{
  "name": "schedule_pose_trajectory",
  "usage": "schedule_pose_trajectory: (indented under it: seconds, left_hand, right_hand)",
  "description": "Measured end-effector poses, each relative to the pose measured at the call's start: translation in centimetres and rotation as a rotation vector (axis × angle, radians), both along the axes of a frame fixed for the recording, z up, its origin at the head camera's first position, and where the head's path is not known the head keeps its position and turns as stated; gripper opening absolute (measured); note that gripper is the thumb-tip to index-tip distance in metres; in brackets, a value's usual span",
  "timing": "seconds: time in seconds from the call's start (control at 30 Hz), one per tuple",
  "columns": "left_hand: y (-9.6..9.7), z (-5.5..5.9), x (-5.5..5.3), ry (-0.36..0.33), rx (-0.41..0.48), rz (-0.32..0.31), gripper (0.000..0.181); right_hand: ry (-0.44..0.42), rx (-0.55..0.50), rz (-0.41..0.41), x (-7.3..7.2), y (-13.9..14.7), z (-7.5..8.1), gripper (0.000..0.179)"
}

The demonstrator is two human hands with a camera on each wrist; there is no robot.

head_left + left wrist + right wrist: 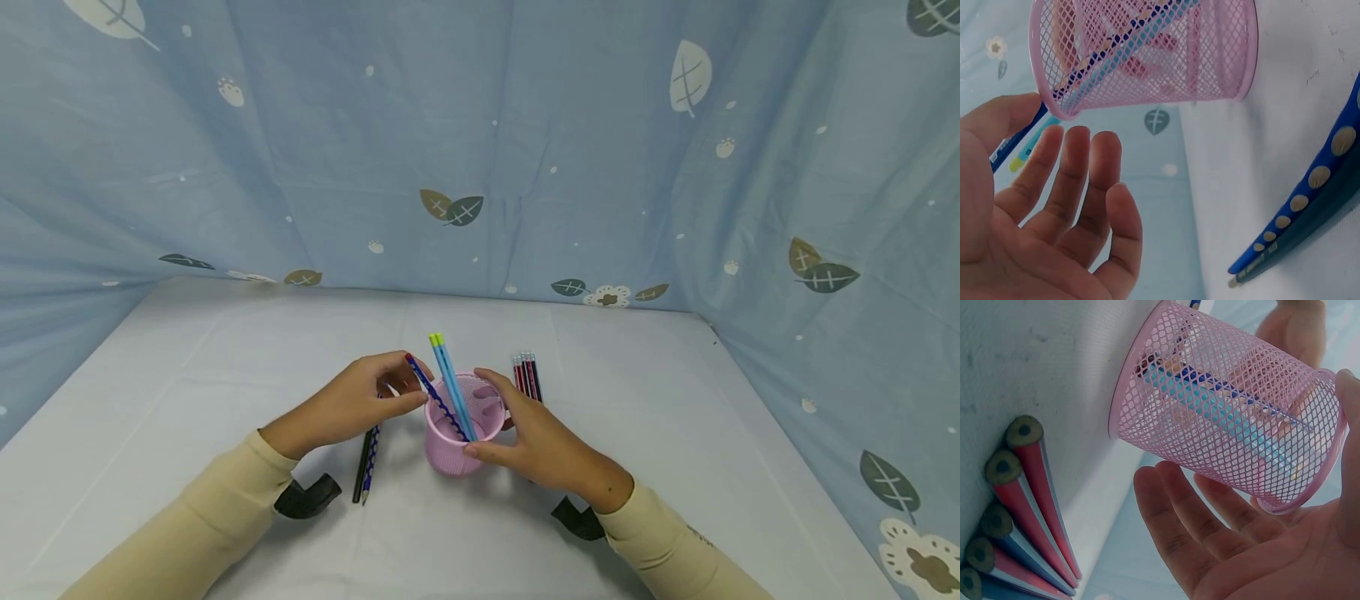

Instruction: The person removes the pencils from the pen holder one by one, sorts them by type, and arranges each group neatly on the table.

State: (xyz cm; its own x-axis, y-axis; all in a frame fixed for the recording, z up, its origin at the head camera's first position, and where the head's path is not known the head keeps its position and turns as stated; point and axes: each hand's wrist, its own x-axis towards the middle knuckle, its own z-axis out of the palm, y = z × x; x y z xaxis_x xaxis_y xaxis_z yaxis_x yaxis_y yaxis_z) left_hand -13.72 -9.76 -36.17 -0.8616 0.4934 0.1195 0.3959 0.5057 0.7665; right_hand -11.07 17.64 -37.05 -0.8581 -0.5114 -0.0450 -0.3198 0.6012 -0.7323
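A pink mesh pencil cup [450, 457] stands on the white table between the hands. In it lean two light-blue pencils with yellow-green ends [448, 375] and a dark blue pencil with a red end [422, 377]. My right hand [551, 442] holds the cup from the right, thumb at the near rim and fingers round the far side. At the left rim is my left hand [360, 404], its thumb [1016, 115] at the edge and its other fingers loosely bent beside the cup. Nothing lies in the left palm.
A dark pencil [362, 471] and a spotted blue pencil [371, 462] lie by the left hand. Several red and dark striped pencils [527, 377] lie to the right, partly hidden by the right hand. A blue leaf-print curtain [495, 125] hangs behind the table [660, 417].
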Motion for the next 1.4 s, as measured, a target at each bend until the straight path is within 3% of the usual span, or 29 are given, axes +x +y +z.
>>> schedule_pose_trajectory:
  seconds: [0.83, 1.1, 1.4]
  left_hand:
    - [0.4, 0.3, 0.5, -0.005, 0.025, 0.010, 0.017]
    - [0.1, 0.9, 0.5, -0.037, 0.102, 0.000, 0.015]
    - [0.2, 1.7, 0.8, -0.059, 0.141, 0.043, 0.017]
  right_hand:
    - [0.009, 0.013, -0.002, 0.1, -0.1, 0.1, 0.092]
    - [0.015, 0.018, -0.008, 0.1, -0.1, 0.1, 0.093]
    - [0.020, 0.013, -0.005, 0.1, -0.1, 0.0, 0.093]
